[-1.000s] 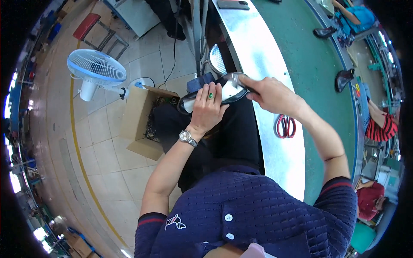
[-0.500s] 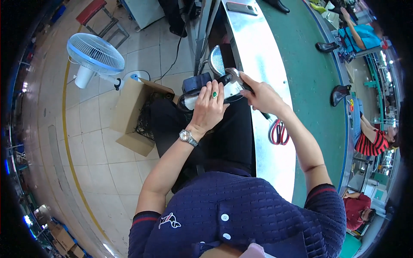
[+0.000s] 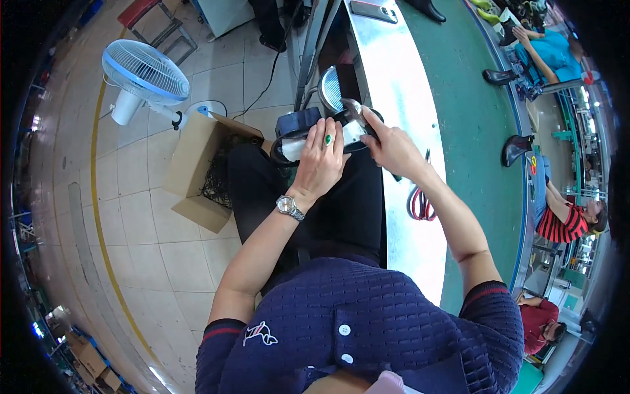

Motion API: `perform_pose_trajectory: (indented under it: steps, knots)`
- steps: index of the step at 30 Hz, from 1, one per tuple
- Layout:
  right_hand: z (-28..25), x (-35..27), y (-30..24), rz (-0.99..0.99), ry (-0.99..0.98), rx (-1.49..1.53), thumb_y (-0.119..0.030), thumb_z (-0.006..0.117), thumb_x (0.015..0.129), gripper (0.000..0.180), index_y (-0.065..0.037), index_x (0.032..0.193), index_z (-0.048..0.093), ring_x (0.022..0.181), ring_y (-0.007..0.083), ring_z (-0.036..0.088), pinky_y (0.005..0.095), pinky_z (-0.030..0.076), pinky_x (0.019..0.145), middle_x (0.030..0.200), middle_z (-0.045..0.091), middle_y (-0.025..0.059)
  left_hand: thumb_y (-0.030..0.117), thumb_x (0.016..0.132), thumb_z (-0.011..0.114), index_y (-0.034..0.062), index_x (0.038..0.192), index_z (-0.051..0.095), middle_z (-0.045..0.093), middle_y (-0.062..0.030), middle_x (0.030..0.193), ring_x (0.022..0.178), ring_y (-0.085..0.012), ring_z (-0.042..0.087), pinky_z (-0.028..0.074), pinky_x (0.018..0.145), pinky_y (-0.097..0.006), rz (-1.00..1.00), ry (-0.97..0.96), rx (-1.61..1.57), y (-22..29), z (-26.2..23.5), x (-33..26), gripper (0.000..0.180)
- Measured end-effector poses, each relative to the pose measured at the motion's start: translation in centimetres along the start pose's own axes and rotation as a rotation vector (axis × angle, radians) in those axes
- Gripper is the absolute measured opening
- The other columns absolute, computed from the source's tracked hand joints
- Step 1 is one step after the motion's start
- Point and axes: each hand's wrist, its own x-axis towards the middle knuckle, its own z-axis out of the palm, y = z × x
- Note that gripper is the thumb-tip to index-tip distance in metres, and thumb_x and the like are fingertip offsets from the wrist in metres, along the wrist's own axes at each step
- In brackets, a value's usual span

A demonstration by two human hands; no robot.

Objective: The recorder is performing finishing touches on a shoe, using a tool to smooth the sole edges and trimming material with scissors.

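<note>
A black shoe [image 3: 293, 151] with a pale, whitish face turned up rests across my lap; I cannot tell whether that face is its sole or its inside. My left hand [image 3: 320, 156] lies over its middle, fingers close together, holding it. A hammer [image 3: 353, 110] with a shiny metal head is gripped in my right hand [image 3: 395, 150], the head at the shoe's far right end. Most of the handle is hidden by the hand. Beside the shoe sits a dark blue block-like thing [image 3: 298, 122]. Red-handled scissors [image 3: 421, 205] lie on the metal bench top near my right wrist.
The metal bench [image 3: 410, 253] runs along my right, with a phone [image 3: 373, 10] at its far end. Beyond lies a green belt bearing black shoes [image 3: 516, 150]. An open cardboard box [image 3: 180, 172] and a fan [image 3: 146, 72] stand left. Other people work at far right.
The hammer head and my right hand have shifted slightly left. My left hand stays on the shoe. A co-worker in blue at the far right has lowered an arm.
</note>
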Motion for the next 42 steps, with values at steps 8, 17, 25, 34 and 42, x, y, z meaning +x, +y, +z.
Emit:
perform_pose_trajectory:
  steps: [8, 17, 25, 34, 42]
  knots:
    - [-0.4, 0.1, -1.3, -0.081, -0.043, -0.145, -0.015, 0.053, 0.091, 0.053, -0.009, 0.141, 0.034, 0.065, 0.0423, 0.063, 0.051, 0.048, 0.063, 0.07, 0.063, 0.0239, 0.019, 0.077, 0.072, -0.0111, 0.121, 0.052, 0.054, -0.0245, 0.117, 0.12, -0.0404, 0.048, 0.039, 0.103, -0.046, -0.021, 0.041, -0.025, 0.1, 0.2, -0.1, 0.057]
    - [-0.5, -0.4, -1.9, -0.127, -0.033, -0.211, -0.014, 0.052, 0.091, 0.054, -0.011, 0.142, 0.033, 0.062, 0.0412, 0.063, 0.0497, 0.05, 0.06, 0.067, 0.064, 0.0219, 0.015, 0.073, 0.072, -0.0119, 0.111, 0.055, 0.055, -0.0231, 0.112, 0.116, -0.0424, 0.051, 0.039, 0.104, -0.046, -0.031, 0.103, -0.044, 0.1, 0.5, -0.2, 0.049]
    - [1.1, -0.9, -2.2, -0.078, 0.033, -0.182, -0.015, 0.052, 0.091, 0.057, -0.011, 0.143, 0.028, 0.063, 0.0403, 0.064, 0.0518, 0.049, 0.06, 0.066, 0.063, 0.0217, 0.01, 0.064, 0.08, -0.0103, 0.127, 0.042, 0.049, -0.0212, 0.121, 0.111, -0.0376, 0.052, 0.044, 0.096, -0.043, -0.318, -0.097, -0.342, 0.2, -2.5, 1.7, 0.076]
    - [-0.9, -1.0, -4.2, -0.152, 0.109, -0.109, -0.016, 0.054, 0.091, 0.061, -0.017, 0.146, 0.028, 0.061, 0.0388, 0.064, 0.0476, 0.05, 0.057, 0.065, 0.064, 0.0203, 0.017, 0.076, 0.071, -0.0146, 0.123, 0.047, 0.051, -0.0233, 0.115, 0.11, -0.037, 0.046, 0.037, 0.1, -0.043, -0.108, -0.081, 0.017, -1.5, -2.4, -0.6, 0.062]
    - [0.0, 0.2, -5.3, -0.177, -0.038, -0.195, -0.013, 0.052, 0.091, 0.064, -0.015, 0.148, 0.023, 0.058, 0.0379, 0.063, 0.048, 0.049, 0.059, 0.064, 0.062, 0.0194, 0.014, 0.082, 0.063, -0.0154, 0.12, 0.051, 0.052, -0.0257, 0.118, 0.118, -0.0441, 0.047, 0.033, 0.107, -0.05, -0.059, 0.064, 0.08, -1.5, -0.6, -2.1, 0.049]
